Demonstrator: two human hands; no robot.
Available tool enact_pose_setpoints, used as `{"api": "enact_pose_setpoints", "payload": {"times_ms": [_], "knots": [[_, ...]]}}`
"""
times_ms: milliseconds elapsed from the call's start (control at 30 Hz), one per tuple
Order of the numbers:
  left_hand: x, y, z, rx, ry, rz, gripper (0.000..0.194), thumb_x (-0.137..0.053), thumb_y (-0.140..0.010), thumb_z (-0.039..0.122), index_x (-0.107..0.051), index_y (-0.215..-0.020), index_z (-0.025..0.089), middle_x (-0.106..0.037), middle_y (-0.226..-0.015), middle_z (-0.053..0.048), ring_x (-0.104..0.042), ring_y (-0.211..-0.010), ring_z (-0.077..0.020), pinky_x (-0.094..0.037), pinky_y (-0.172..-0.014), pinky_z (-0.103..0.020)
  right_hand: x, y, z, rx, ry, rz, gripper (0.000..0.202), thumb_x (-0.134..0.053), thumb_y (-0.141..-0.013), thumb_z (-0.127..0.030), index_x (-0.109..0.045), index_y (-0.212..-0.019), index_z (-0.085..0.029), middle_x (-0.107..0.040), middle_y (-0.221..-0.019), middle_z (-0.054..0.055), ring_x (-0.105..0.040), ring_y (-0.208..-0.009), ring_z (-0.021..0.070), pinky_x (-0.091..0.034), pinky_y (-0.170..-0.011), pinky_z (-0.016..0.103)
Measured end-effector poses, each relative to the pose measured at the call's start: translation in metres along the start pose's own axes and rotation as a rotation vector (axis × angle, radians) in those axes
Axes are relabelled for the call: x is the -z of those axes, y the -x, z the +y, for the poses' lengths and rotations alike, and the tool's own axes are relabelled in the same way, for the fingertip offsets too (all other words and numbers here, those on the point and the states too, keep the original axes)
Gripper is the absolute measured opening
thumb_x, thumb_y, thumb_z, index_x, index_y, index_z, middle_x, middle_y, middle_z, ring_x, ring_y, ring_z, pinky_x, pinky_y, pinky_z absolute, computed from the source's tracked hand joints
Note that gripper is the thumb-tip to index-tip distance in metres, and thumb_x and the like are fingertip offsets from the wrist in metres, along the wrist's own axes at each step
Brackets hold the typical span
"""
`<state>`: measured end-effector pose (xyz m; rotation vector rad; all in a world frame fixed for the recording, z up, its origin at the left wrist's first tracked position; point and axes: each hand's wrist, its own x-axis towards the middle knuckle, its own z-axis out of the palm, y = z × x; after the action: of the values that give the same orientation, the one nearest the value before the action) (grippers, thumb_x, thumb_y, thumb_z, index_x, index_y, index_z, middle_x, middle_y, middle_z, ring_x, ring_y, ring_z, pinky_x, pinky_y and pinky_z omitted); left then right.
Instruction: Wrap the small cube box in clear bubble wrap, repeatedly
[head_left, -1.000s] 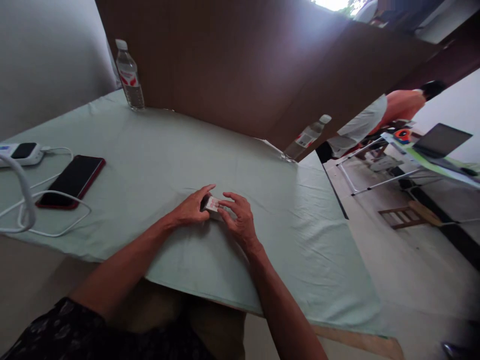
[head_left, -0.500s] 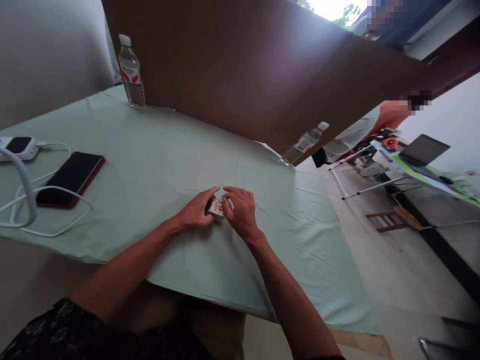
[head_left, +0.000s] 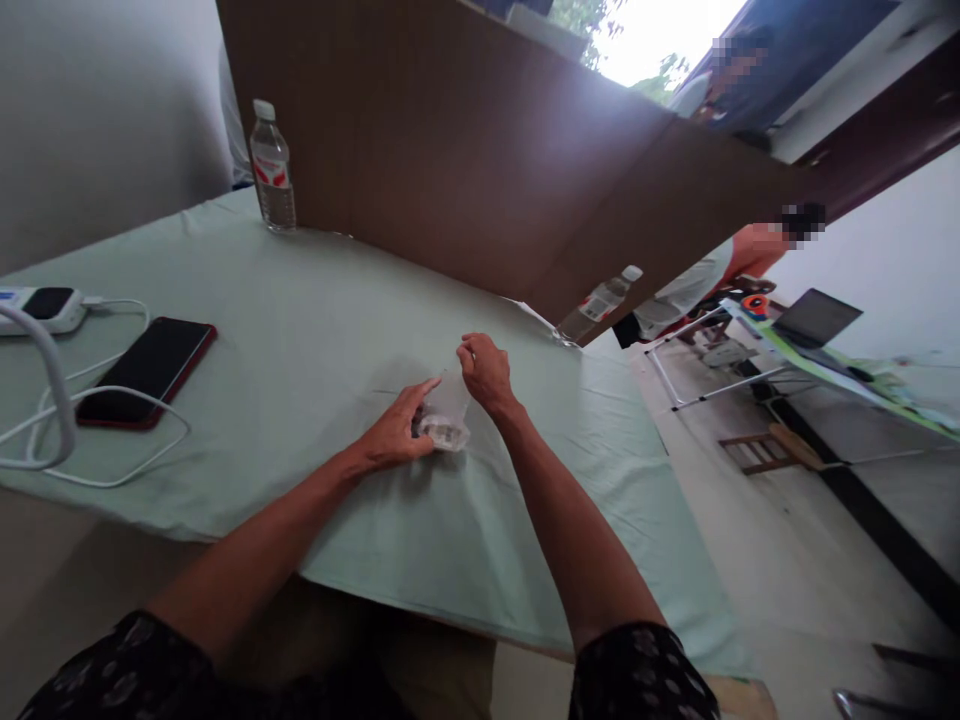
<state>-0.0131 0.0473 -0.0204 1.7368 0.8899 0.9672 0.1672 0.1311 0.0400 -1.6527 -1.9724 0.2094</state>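
Observation:
My left hand (head_left: 397,428) is closed round a small pale box (head_left: 444,434) low over the table, thumb on the near side and fingers on the far side. Shiny clear plastic covers the box, and its print is blurred. From the box a sheet of clear plastic film (head_left: 450,392) stretches up to my right hand (head_left: 486,370). The right fingers are curled together in a pinch at the film's upper edge. That hand stands a little beyond the box and to its right, apart from the left hand.
A phone (head_left: 150,372) with a white cable (head_left: 112,482) lies at the left beside a white power strip (head_left: 45,308). Two water bottles (head_left: 273,170) (head_left: 600,304) stand against a brown cardboard panel (head_left: 450,150). Beyond the pale green tablecloth (head_left: 337,300), people and a laptop (head_left: 816,322) are at the right.
My right hand has moved up and away from the box, and clear film now spans the gap. The left hand keeps its hold. The view has shifted slightly.

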Motion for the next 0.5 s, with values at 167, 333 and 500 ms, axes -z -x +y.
{"api": "enact_pose_setpoints", "payload": {"times_ms": [167,333,500], "knots": [[0.003,-0.003,0.002,0.173,0.187,-0.035,0.078,-0.065,-0.069,0.026,-0.043,-0.142,0.011,-0.058,-0.128,-0.017,-0.060,-0.111,-0.0269,-0.051,-0.098,-0.043,-0.003,-0.007,0.017,-0.097,-0.102,0.008,0.016,-0.051,-0.086,-0.028,-0.062,-0.076,-0.021,-0.072,-0.096,0.010,-0.064,-0.097,0.0254,-0.044,-0.096,0.042],[0.005,-0.006,0.001,0.269,0.159,-0.036,0.069,-0.066,-0.069,0.027,-0.052,-0.135,0.012,-0.063,-0.115,-0.014,-0.064,-0.103,-0.0252,-0.053,-0.095,-0.042,0.002,0.035,0.042,-0.184,-0.264,0.046,0.039,-0.039,-0.092,-0.046,-0.066,-0.091,-0.018,-0.072,-0.089,0.008,-0.068,-0.083,0.0214,-0.052,-0.075,0.035],[0.002,-0.004,0.002,0.143,-0.026,0.006,0.059,-0.065,-0.069,0.027,-0.061,-0.127,0.014,-0.059,-0.129,-0.015,-0.061,-0.114,-0.0276,-0.051,-0.101,-0.043,-0.003,0.099,0.049,-0.205,-0.347,0.077,0.045,-0.043,-0.090,-0.053,-0.069,-0.094,-0.017,-0.074,-0.086,0.009,-0.069,-0.080,0.0219,-0.054,-0.072,0.035]]}}
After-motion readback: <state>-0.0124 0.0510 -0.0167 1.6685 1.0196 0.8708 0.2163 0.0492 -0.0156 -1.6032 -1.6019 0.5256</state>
